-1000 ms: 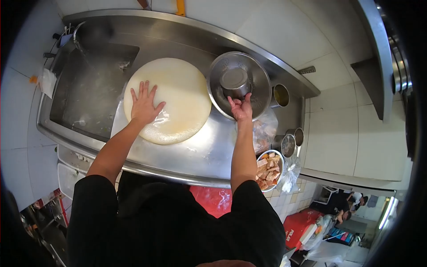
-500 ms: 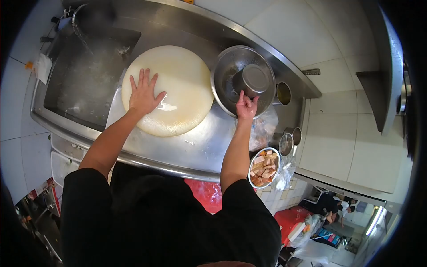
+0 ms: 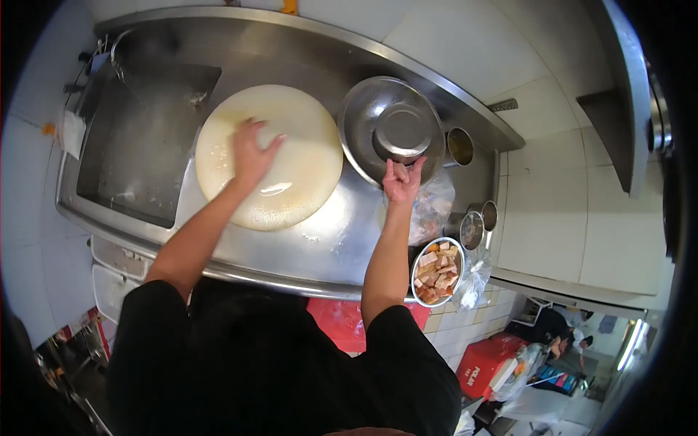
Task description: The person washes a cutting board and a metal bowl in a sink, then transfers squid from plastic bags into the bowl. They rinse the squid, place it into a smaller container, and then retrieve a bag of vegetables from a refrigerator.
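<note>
A large, pale round slab [image 3: 298,160], wet and shiny, lies on the steel counter. Over its middle is my left hand [image 3: 253,154], blurred by motion, thumb apart from the fingers and nothing in it. To the right, my right hand [image 3: 402,180] has its fingers curled at the lower edge of a steel pot [image 3: 404,129]. That pot is tilted over a wide steel colander [image 3: 355,120], and the fingertips are partly hidden behind the hand and pot edge.
Left of the slab is a sink [image 3: 138,145] under a running tap. Right of the colander stand a steel cup [image 3: 459,147] and smaller steel containers [image 3: 471,230]. A bowl of meat chunks [image 3: 438,272] sits near a plastic bag [image 3: 429,211]. People are in the background.
My left hand has moved right across the slab, from flat and spread to a more bent shape. The pot in my right hand has tilted, showing its bottom more toward the camera.
</note>
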`<state>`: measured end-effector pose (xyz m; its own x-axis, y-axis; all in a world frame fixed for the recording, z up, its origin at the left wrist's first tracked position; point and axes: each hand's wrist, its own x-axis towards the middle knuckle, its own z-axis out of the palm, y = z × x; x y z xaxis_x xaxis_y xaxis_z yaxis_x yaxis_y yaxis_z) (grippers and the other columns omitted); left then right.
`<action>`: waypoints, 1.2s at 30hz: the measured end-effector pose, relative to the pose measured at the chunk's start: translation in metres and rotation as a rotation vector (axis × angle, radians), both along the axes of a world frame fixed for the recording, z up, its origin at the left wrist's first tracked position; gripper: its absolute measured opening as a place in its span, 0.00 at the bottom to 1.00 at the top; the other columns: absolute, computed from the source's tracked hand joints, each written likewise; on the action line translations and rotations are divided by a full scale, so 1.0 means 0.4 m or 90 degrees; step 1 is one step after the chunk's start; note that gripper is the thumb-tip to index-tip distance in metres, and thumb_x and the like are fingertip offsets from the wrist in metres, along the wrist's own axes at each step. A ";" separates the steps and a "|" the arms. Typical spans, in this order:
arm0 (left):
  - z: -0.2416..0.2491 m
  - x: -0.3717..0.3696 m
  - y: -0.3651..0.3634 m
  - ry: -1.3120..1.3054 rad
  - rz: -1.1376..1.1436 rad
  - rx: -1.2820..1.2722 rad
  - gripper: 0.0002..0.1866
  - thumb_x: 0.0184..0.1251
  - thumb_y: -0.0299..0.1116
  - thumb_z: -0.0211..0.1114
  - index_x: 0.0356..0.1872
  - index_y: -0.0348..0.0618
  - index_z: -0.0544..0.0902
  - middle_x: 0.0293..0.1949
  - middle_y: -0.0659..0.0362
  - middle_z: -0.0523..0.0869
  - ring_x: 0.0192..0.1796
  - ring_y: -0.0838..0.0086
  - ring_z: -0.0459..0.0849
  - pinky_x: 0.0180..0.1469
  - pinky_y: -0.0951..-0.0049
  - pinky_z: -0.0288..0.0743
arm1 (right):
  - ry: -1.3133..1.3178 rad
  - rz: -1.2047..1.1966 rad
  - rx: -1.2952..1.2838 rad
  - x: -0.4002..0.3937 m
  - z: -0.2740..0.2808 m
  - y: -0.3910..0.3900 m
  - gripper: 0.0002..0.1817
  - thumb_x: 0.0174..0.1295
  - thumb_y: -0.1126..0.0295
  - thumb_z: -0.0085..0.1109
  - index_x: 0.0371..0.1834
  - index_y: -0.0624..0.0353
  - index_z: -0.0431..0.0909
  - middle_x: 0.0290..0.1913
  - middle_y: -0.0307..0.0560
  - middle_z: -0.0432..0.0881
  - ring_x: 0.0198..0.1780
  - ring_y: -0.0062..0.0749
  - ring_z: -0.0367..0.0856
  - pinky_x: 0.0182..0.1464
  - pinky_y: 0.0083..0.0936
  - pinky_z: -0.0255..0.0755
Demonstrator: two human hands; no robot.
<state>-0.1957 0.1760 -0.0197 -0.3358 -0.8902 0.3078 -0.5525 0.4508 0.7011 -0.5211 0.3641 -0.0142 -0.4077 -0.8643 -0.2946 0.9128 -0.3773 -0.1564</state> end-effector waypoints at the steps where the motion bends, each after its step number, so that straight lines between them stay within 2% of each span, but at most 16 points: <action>1: 0.044 -0.087 0.013 0.121 -0.092 0.036 0.33 0.58 0.50 0.71 0.59 0.38 0.76 0.60 0.42 0.75 0.65 0.52 0.71 0.68 0.56 0.61 | 0.003 0.045 -0.041 0.005 0.007 0.009 0.32 0.63 0.37 0.51 0.41 0.60 0.73 0.10 0.29 0.49 0.14 0.18 0.53 0.54 0.47 0.78; 2: 0.114 -0.197 0.036 0.243 -0.181 0.074 0.31 0.57 0.48 0.72 0.57 0.37 0.78 0.56 0.42 0.79 0.61 0.53 0.75 0.65 0.60 0.67 | 0.007 0.093 -0.080 0.008 0.011 0.015 0.32 0.62 0.36 0.51 0.43 0.60 0.74 0.10 0.29 0.50 0.14 0.18 0.53 0.54 0.47 0.78; 3: 0.198 -0.275 0.043 0.318 -0.330 0.272 0.32 0.59 0.51 0.70 0.56 0.35 0.78 0.56 0.46 0.80 0.61 0.59 0.76 0.62 0.65 0.69 | 0.013 0.113 -0.108 0.009 0.003 0.021 0.34 0.63 0.35 0.49 0.46 0.60 0.74 0.10 0.28 0.51 0.14 0.18 0.53 0.52 0.49 0.79; 4: 0.223 -0.358 0.043 0.318 -0.321 0.389 0.33 0.60 0.53 0.69 0.58 0.37 0.77 0.56 0.49 0.81 0.60 0.63 0.77 0.61 0.66 0.70 | 0.009 0.125 -0.118 0.018 0.007 0.026 0.34 0.63 0.35 0.48 0.46 0.59 0.74 0.10 0.28 0.51 0.14 0.18 0.53 0.52 0.49 0.79; 5: 0.235 -0.423 0.034 0.316 -0.311 0.505 0.33 0.61 0.54 0.68 0.59 0.39 0.76 0.55 0.51 0.81 0.60 0.68 0.77 0.60 0.67 0.71 | 0.008 0.137 -0.129 0.028 0.021 0.028 0.34 0.63 0.35 0.47 0.46 0.59 0.74 0.10 0.28 0.51 0.14 0.18 0.53 0.51 0.50 0.80; 8: 0.169 -0.539 0.009 0.274 -0.550 0.791 0.32 0.64 0.56 0.64 0.59 0.41 0.76 0.55 0.55 0.82 0.56 0.72 0.80 0.57 0.70 0.73 | 0.074 0.160 -0.053 0.034 0.083 0.031 0.31 0.66 0.36 0.44 0.47 0.55 0.74 0.11 0.28 0.52 0.15 0.18 0.56 0.47 0.50 0.81; 11: 0.193 -0.561 0.024 0.354 -0.534 0.796 0.29 0.65 0.55 0.62 0.57 0.42 0.77 0.53 0.57 0.83 0.54 0.75 0.81 0.55 0.73 0.75 | 0.260 0.145 0.175 -0.010 0.103 0.024 0.27 0.69 0.39 0.43 0.45 0.53 0.72 0.12 0.29 0.56 0.18 0.21 0.64 0.44 0.49 0.83; 14: 0.241 -0.564 0.045 0.326 -0.454 0.749 0.33 0.63 0.55 0.65 0.61 0.40 0.74 0.55 0.53 0.81 0.55 0.70 0.81 0.55 0.71 0.74 | 0.289 0.147 0.284 -0.009 0.140 0.001 0.27 0.70 0.39 0.41 0.46 0.53 0.72 0.15 0.31 0.61 0.20 0.23 0.69 0.45 0.51 0.82; 15: 0.248 -0.575 0.052 0.303 -0.427 0.690 0.35 0.62 0.55 0.65 0.62 0.40 0.73 0.56 0.52 0.81 0.56 0.69 0.80 0.56 0.70 0.74 | 0.318 0.151 0.318 -0.011 0.136 -0.007 0.33 0.68 0.34 0.38 0.51 0.54 0.72 0.20 0.34 0.68 0.23 0.26 0.72 0.45 0.52 0.82; 18: 0.266 -0.610 0.072 0.248 -0.328 0.597 0.39 0.61 0.55 0.67 0.66 0.38 0.70 0.58 0.50 0.80 0.57 0.65 0.80 0.58 0.68 0.72 | 0.310 0.120 0.308 0.023 0.190 -0.004 0.40 0.63 0.28 0.36 0.56 0.55 0.70 0.26 0.39 0.74 0.25 0.30 0.74 0.46 0.54 0.81; 19: 0.275 -0.609 0.085 0.257 -0.327 0.581 0.39 0.60 0.54 0.67 0.66 0.38 0.70 0.58 0.50 0.80 0.57 0.65 0.80 0.58 0.68 0.72 | 0.329 0.142 0.268 0.026 0.215 0.008 0.49 0.55 0.20 0.37 0.57 0.57 0.69 0.29 0.43 0.76 0.27 0.35 0.77 0.46 0.57 0.80; 22: 0.248 -0.636 0.084 0.298 -0.324 0.586 0.40 0.60 0.54 0.68 0.66 0.35 0.69 0.57 0.48 0.79 0.58 0.65 0.78 0.60 0.67 0.70 | 0.380 0.138 0.276 0.039 0.257 0.008 0.55 0.48 0.17 0.39 0.56 0.62 0.68 0.30 0.46 0.75 0.33 0.40 0.81 0.47 0.59 0.79; 23: 0.201 -0.658 0.069 0.294 -0.323 0.618 0.40 0.60 0.54 0.68 0.66 0.34 0.68 0.57 0.47 0.79 0.58 0.64 0.78 0.61 0.67 0.69 | 0.334 0.182 0.283 -0.008 0.191 0.000 0.59 0.44 0.15 0.41 0.55 0.67 0.68 0.29 0.47 0.75 0.36 0.43 0.82 0.47 0.60 0.79; 29: 0.196 -0.623 0.094 0.277 -0.226 0.575 0.43 0.57 0.56 0.70 0.64 0.33 0.68 0.58 0.45 0.78 0.58 0.62 0.79 0.60 0.65 0.70 | 0.384 0.250 0.280 -0.008 0.194 0.007 0.59 0.47 0.17 0.43 0.55 0.70 0.66 0.31 0.52 0.75 0.39 0.47 0.82 0.45 0.56 0.81; 33: 0.227 -0.624 0.084 0.185 -0.282 0.503 0.41 0.53 0.56 0.72 0.62 0.37 0.73 0.57 0.49 0.80 0.58 0.63 0.79 0.60 0.66 0.70 | 0.466 0.203 0.412 0.039 0.220 -0.013 0.54 0.51 0.20 0.43 0.55 0.68 0.70 0.29 0.53 0.79 0.39 0.47 0.84 0.41 0.55 0.82; 36: 0.277 -0.626 0.094 0.220 -0.284 0.490 0.41 0.53 0.56 0.73 0.62 0.38 0.73 0.57 0.49 0.80 0.59 0.63 0.78 0.60 0.66 0.69 | 0.431 0.172 0.368 0.027 0.221 -0.010 0.53 0.52 0.21 0.45 0.55 0.69 0.71 0.31 0.54 0.80 0.40 0.48 0.85 0.40 0.53 0.82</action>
<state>-0.4460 0.2135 0.0910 -0.6939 -0.7013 -0.1634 -0.1483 -0.0828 0.9855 -0.5102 0.3600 0.0741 -0.4564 -0.7476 -0.4825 0.6041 0.1378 -0.7849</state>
